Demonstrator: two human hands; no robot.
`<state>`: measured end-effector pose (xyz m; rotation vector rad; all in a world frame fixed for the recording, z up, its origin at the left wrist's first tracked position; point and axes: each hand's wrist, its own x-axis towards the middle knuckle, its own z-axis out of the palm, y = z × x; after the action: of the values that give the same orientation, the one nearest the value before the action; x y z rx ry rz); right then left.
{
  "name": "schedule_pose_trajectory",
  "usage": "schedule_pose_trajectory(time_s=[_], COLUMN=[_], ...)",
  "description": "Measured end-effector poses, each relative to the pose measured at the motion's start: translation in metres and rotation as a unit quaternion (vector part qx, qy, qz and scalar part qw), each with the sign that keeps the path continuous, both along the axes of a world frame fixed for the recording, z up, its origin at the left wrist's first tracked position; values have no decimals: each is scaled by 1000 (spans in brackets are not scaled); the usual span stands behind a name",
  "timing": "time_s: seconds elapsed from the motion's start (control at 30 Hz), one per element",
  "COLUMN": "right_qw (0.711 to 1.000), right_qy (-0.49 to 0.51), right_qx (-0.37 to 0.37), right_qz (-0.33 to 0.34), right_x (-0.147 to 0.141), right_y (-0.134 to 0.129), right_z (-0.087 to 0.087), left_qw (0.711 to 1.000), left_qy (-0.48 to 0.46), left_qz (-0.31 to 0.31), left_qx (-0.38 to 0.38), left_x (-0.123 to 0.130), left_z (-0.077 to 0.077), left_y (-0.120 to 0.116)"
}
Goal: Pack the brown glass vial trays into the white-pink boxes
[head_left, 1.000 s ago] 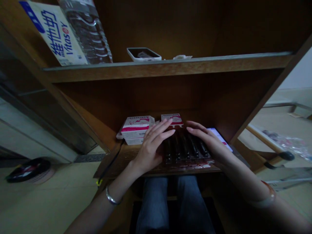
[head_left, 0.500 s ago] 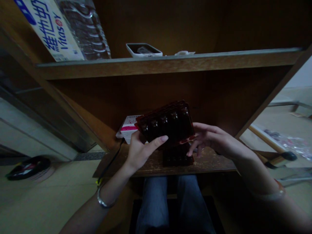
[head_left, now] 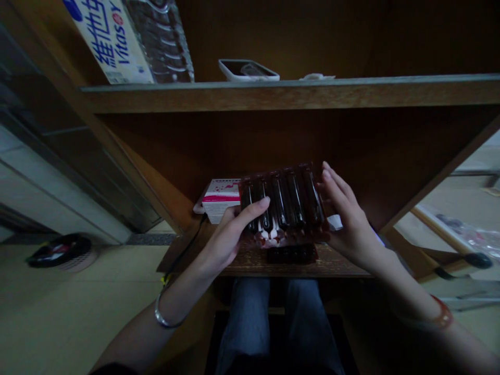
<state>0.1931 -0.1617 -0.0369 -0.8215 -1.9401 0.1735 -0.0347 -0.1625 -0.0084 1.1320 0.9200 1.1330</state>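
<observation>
The left hand (head_left: pixel 224 237) grips a dark tray (head_left: pixel 289 200) above the board (head_left: pixel 234 263).
Right hand (head_left: pixel 351 224) is at its right edge; whether it grips, I cannot tell.

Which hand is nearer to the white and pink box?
Left. The left hand is at the box's lower right, gripping the dark blister pack; the right hand is farther off, at the pack's right end.
</observation>
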Motion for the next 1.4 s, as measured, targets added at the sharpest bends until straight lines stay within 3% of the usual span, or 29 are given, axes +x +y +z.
schedule_pose_trajectory(time_s=[0.2,0.3,0.4,0.5,0.57,0.7,0.87,0.93,1.0,1.1,1.2,1.33,1.4], right_qw=[988,990,995,980,964,930,830,792,780,804,842,922,948], right_qy=[-40,-14,72,194,257,331,433,457,449,405,322,143,59], right_qx=[149,143,60,14,-10,-155,-352,-404,-435,-435,-432,-359,-311], right_qz=[-16,18,46,-28,-63,-46,10,23,31,41,45,12,-19], right_x=[7,11,7,-1,-6,-12,-16,-17,-18,-20,-18,-5,8], right_y=[-5,-8,-9,-8,-5,3,10,12,13,14,13,11,13], right_z=[4,1,-7,-10,-7,-1,-2,-2,-4,-10,-12,-4,0], left_qw=[997,995,995,974,960,964,981,991,995,990,992,995,994], left_qy=[9,13,42,111,137,96,30,-26,-74,-90,-54,-47,-58], left_qz=[-75,-97,-66,-41,-76,-158,-72,-59,-65,-93,-100,-39,6], left_qx=[-17,-29,56,192,234,192,177,120,33,-54,-63,-80,-92], left_x=[2,-1,-5,-11,-15,-15,-4,0,3,6,9,9,7], left_z=[-5,-5,-4,-2,0,3,-6,-12,-16,-19,-21,-20,-18], left_y=[-3,-4,-2,-1,-1,0,5,8,10,11,10,9,11])
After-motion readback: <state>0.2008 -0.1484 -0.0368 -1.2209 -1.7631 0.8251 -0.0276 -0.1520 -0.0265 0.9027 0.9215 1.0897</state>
